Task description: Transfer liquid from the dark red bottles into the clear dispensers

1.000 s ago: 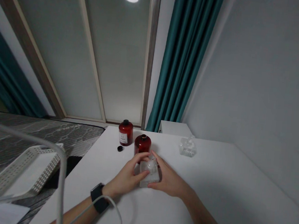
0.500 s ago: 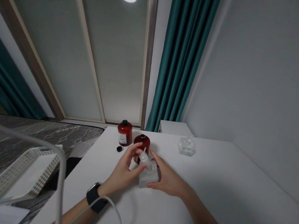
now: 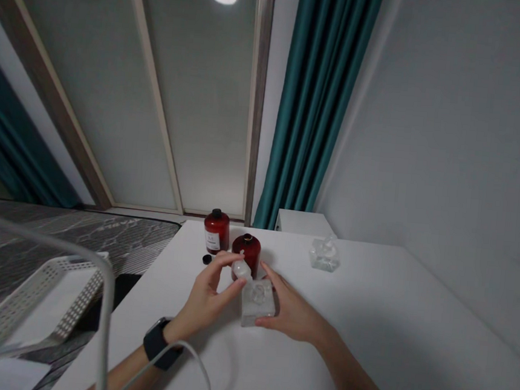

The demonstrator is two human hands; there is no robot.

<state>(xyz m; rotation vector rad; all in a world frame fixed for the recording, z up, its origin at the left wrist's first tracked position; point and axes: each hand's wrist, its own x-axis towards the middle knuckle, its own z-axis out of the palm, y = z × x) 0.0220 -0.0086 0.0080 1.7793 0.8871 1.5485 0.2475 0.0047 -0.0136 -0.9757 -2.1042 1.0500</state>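
Note:
My left hand (image 3: 210, 292) pinches a translucent rounded lid (image 3: 241, 270) with a small tip on top. It is held just above and to the left of a clear square glass container (image 3: 258, 304). Around that container's right side, my right hand (image 3: 293, 310) keeps its thumb and fingers closed while it rests on the table. Directly behind the lid stands an uncapped-looking dark red bottle (image 3: 250, 250), its lower part hidden. A second red bottle (image 3: 216, 232), with a white label and black cap, is to its left. A small black cap (image 3: 207, 259) lies near my left fingers.
Another clear glass container (image 3: 324, 255) stands at the back right of the white table (image 3: 317, 376). A white cable (image 3: 107, 303) arches across the left foreground. On the left, beyond the table edge, is a white perforated basket (image 3: 18, 301).
My left hand has lifted the translucent lid off the square container and shifted it to the left. My right hand has stayed on the container.

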